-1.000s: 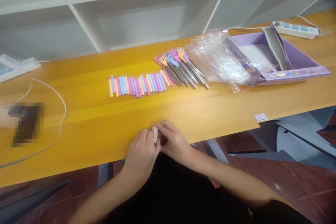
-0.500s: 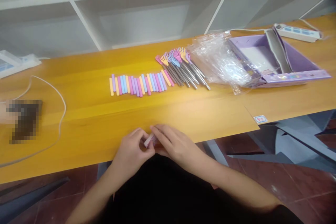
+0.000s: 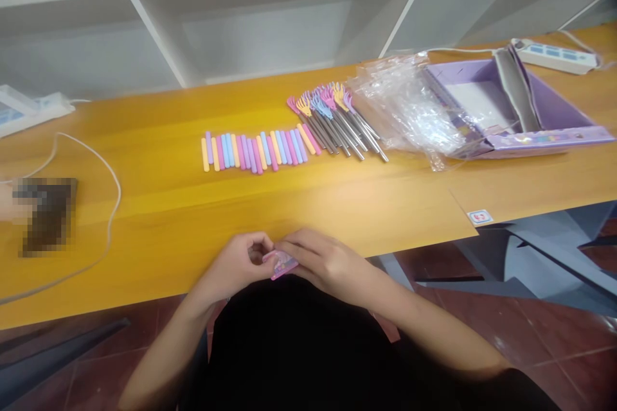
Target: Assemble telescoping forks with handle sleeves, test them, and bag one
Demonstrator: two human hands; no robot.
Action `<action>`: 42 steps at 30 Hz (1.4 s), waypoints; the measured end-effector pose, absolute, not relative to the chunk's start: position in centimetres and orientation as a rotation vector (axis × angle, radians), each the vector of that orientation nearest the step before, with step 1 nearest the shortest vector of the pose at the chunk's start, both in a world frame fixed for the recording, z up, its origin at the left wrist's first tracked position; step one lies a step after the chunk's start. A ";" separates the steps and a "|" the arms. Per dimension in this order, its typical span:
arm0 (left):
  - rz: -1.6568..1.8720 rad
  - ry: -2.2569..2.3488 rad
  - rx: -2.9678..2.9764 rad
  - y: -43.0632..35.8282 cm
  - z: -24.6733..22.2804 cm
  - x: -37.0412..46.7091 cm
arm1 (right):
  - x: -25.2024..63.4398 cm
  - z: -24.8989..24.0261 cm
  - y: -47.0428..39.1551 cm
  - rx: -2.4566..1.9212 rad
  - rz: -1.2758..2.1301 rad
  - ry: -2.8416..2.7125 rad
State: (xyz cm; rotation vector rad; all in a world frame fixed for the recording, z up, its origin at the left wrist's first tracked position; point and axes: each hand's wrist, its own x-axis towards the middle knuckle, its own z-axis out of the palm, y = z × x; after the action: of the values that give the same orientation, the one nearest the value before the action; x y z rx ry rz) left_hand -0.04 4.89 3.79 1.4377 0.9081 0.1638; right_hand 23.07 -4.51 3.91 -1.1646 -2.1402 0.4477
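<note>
A small pink and purple printed card (image 3: 283,264) is held between my two hands, close to the table's front edge. My left hand (image 3: 245,261) pinches its left side between thumb and fingers. On the other side, my right hand (image 3: 322,262) is closed on the card, its fingers hiding part of it. Beyond my hands lies a row of pastel handle sleeves (image 3: 250,153) in yellow, pink, purple and blue. To their right is a pile of metal rods with small coloured claw-shaped heads (image 3: 332,115), looking like back scratchers.
Crumpled clear plastic bags (image 3: 405,115) lie beside an opened purple cardboard box (image 3: 549,137) on the right. Power strips stand at the far right (image 3: 554,56) and far left (image 3: 36,112). A white cable (image 3: 116,199) loops over the table at left, near a blurred dark object.
The card has turned between my fingers: its edge showed before, and now its printed face shows. Both hands have shifted slightly. The things on the table lie as before.
</note>
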 end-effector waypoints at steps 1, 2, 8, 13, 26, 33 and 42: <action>0.167 0.907 1.435 5.0 3.7 0.0 | 23.1 3.9 -4.5 -1.177 0.477 -2.125; 0.171 0.908 1.431 5.0 3.7 0.0 | 23.1 3.9 -4.4 -1.184 0.501 -2.110; 0.241 1.000 1.793 4.2 4.3 0.8 | 22.8 3.4 -4.0 -1.255 0.473 -2.107; 0.463 0.993 2.443 2.1 4.7 1.3 | 22.5 3.1 -4.4 -1.355 0.368 -2.137; 0.520 0.782 2.822 3.2 4.1 0.5 | 22.5 2.9 -3.6 -1.353 0.428 -2.066; 0.249 0.809 2.593 10.2 4.1 2.2 | 25.0 3.3 2.2 -1.366 0.655 -2.015; 0.264 0.826 2.464 14.5 3.8 5.9 | 28.3 2.9 7.7 -1.338 0.653 -2.148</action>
State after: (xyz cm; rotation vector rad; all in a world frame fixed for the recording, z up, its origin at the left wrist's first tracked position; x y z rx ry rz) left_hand 5.89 14.55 3.82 2.4644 0.8263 0.2637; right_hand 28.31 7.71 2.93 -1.3378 -2.1476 0.6527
